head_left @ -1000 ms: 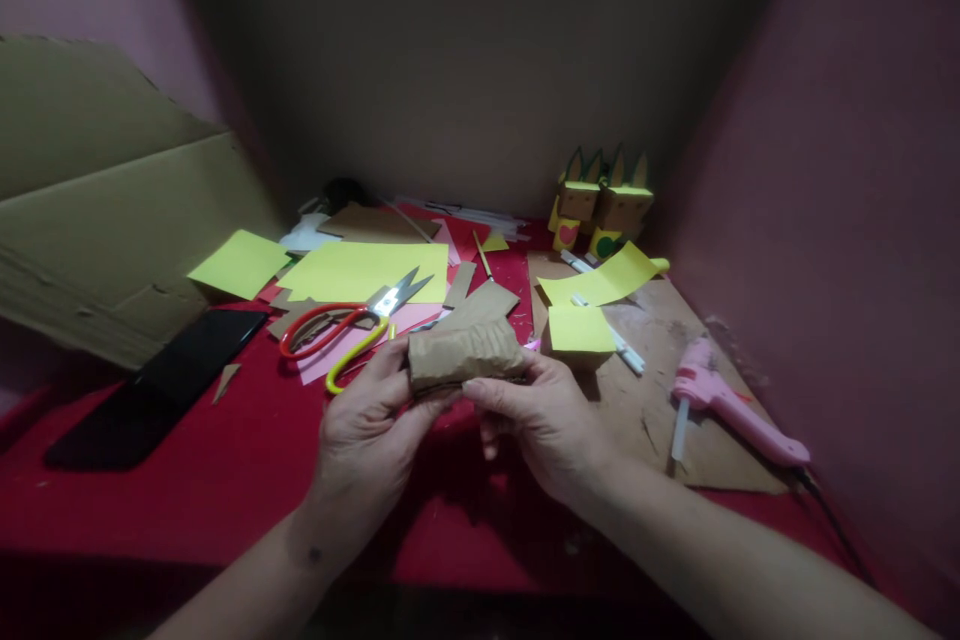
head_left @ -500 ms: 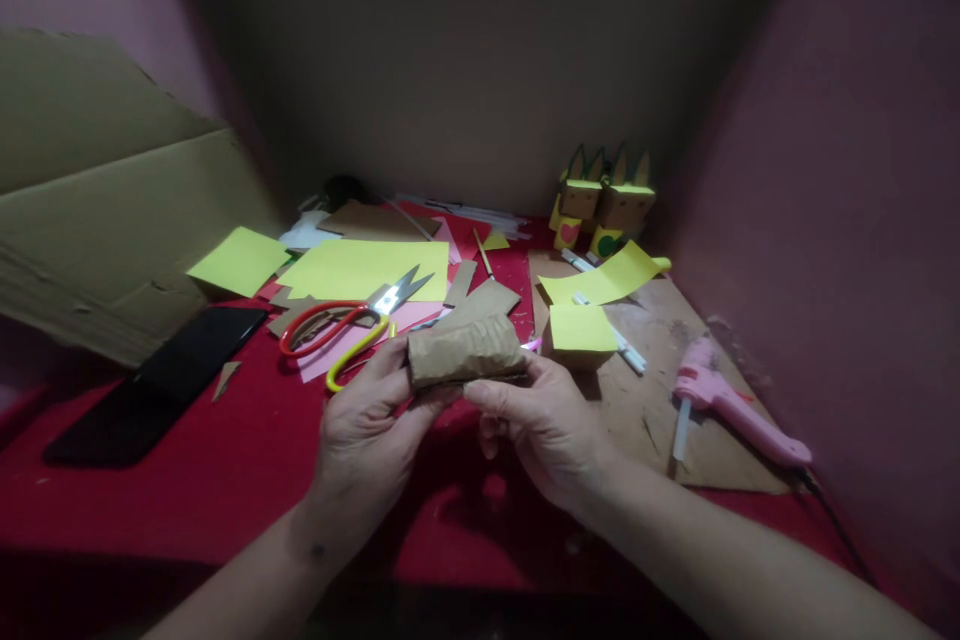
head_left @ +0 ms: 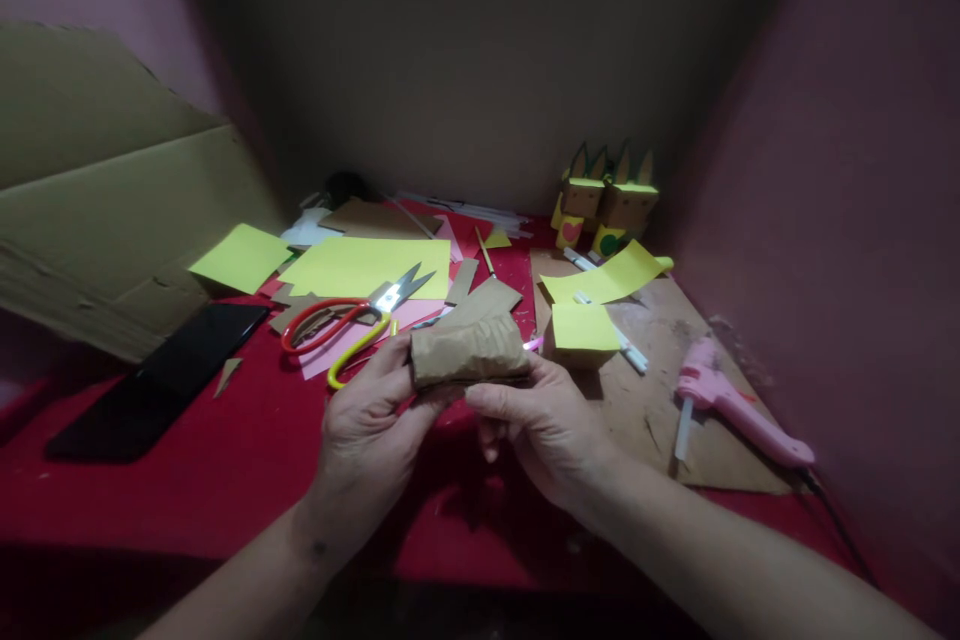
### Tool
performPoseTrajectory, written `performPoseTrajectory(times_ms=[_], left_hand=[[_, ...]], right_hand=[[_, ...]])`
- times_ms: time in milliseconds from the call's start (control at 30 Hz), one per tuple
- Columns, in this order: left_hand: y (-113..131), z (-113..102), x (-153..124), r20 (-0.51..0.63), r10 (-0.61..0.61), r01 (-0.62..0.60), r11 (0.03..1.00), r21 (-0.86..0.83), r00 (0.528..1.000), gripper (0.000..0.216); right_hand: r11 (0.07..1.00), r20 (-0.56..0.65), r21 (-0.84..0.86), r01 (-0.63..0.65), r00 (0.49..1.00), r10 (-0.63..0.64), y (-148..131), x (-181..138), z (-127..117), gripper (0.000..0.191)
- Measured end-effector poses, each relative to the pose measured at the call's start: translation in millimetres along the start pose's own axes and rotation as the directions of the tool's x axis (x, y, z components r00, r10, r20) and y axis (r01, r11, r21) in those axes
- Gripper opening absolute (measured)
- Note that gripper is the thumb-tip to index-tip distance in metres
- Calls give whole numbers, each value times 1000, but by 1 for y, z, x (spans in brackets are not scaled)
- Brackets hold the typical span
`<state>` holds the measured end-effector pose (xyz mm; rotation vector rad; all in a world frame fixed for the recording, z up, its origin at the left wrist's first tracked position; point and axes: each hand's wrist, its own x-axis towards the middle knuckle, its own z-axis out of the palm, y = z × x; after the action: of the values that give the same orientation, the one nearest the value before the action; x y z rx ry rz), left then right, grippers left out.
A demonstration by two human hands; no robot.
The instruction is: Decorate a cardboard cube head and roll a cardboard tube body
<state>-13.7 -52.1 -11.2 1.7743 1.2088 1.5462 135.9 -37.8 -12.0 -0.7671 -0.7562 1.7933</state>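
Between my two hands is a piece of brown cardboard (head_left: pixel 471 352), curved and creased on its top face, held above the red tabletop. My left hand (head_left: pixel 379 410) grips its left end, with the thumb below the near edge. At the right end, my right hand (head_left: pixel 536 415) pinches it, the thumb along its lower edge. The far fingers of both hands are partly hidden behind the cardboard. Just beyond my left hand lie scissors (head_left: pixel 367 310) with red and yellow handles, blades spread. A small cardboard box with a yellow top (head_left: pixel 583 328) stands beyond my right hand.
A pink glue gun (head_left: pixel 731 400) lies on a cardboard sheet (head_left: pixel 652 420) at the right. A black phone-like slab (head_left: pixel 161 380) is at the left, near a large cardboard panel (head_left: pixel 135 220). Yellow paper (head_left: pixel 367 265) and two eared cardboard figures (head_left: pixel 607 205) are farther back.
The view has shifted very slightly. Both hands keep the same hold on the cardboard piece, which has barely moved.
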Motion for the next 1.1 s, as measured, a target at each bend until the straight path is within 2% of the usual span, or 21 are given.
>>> performPoseTrajectory(times_ms=[133, 233, 433, 500, 567, 633, 700, 767, 933, 1033, 1100], left_hand=[[0, 2, -2, 24, 74, -75, 996, 51, 997, 25], [3, 2, -1, 36, 92, -94, 995, 46, 995, 24], [0, -5, 2, -1, -68, 68, 995, -77, 998, 19], [-5, -10, 4, -4, -171, 167, 969, -182, 985, 15], [-7, -15, 8, 29, -292, 285, 900, -330, 956, 5], [-7, -21, 13, 118, -408, 411, 774, -481, 905, 6], [-6, -24, 18, 217, -479, 509, 648, -566, 851, 14], [-4, -27, 21, 273, -514, 563, 576, -593, 813, 25], [-8, -30, 20, 299, -552, 599, 510, -618, 778, 34], [-10, -30, 18, 312, -597, 627, 438, -645, 739, 35], [-9, -29, 18, 330, -599, 645, 442, -624, 730, 35]], right_hand=[[1000, -30, -17, -6, 1000, 5, -1, 0, 1, 31], [999, -9, -7, -32, 999, 32, -2, 1, -1, 34], [996, 84, -8, -87, 993, 88, -8, 3, -6, 38], [1000, 110, -10, -27, 993, 28, -11, 2, -7, 39], [996, 97, -23, 88, 992, -85, -15, 1, -8, 38], [977, 57, -51, 208, 977, -205, -19, -1, -9, 35], [957, 45, -99, 273, 962, -270, -23, -3, -10, 32], [943, 64, -152, 296, 955, -290, -25, -6, -11, 27], [899, 127, -243, 364, 931, -342, -24, -14, -10, 9], [798, 183, -344, 496, 868, -461, -23, -18, -8, 16], [642, 279, -432, 633, 771, -573, -22, -19, -8, 24]])
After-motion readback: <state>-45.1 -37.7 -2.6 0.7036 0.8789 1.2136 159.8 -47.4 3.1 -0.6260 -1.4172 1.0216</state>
